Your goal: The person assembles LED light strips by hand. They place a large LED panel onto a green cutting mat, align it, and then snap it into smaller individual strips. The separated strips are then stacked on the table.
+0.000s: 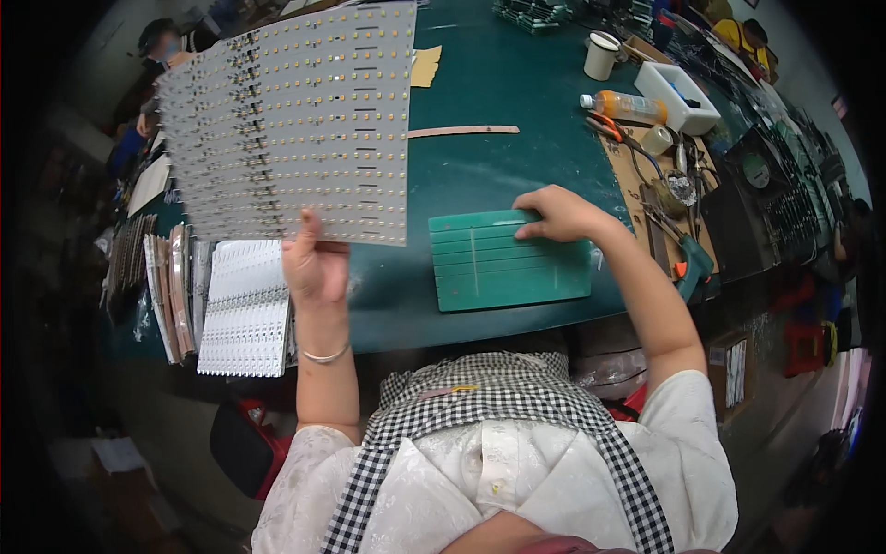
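Observation:
My left hand (314, 263) grips the lower edge of a large grey panel of joined LED strips (291, 125) and holds it raised above the green table (498, 92). The panel carries rows of small yellow dots. My right hand (558, 214) rests with fingers bent on the top edge of a small green cutting mat (508, 263), which lies flat near the table's front edge. A silver bangle sits on my left wrist.
A stack of white LED strip panels (245, 309) lies at the left, with more upright bundles (171, 291) beside it. At the right are a white cup (601, 55), an orange bottle (626, 106), a white tray (678, 97), scissors and a green-handled tool (692, 263). Other people sit at the far corners.

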Tool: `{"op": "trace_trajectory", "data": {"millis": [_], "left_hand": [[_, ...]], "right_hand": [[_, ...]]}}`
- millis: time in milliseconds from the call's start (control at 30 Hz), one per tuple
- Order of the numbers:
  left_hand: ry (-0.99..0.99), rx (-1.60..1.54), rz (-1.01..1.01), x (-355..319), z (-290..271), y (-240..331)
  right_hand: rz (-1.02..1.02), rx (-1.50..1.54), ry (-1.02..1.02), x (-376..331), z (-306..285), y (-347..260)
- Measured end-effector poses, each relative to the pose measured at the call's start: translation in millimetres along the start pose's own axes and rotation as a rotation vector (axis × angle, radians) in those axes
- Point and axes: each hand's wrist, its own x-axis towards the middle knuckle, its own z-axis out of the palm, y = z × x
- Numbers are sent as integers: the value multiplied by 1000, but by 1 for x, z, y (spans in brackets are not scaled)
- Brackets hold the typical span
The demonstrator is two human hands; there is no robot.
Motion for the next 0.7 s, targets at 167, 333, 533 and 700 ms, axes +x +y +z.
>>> {"op": "trace_trajectory", "data": {"millis": [167,333,533,700], "left_hand": [[-25,131,232,-15,-6,45],[-47,60,355,-22,-1,59],[-19,68,296,-27,14,37],[16,64,47,-41,28,1]], "right_hand": [[270,91,63,-25,-4,0],[673,1109,121,-77,26,-18],[524,1853,513,-74,112,-102],[159,1780,25,-81,118,-116]]}}
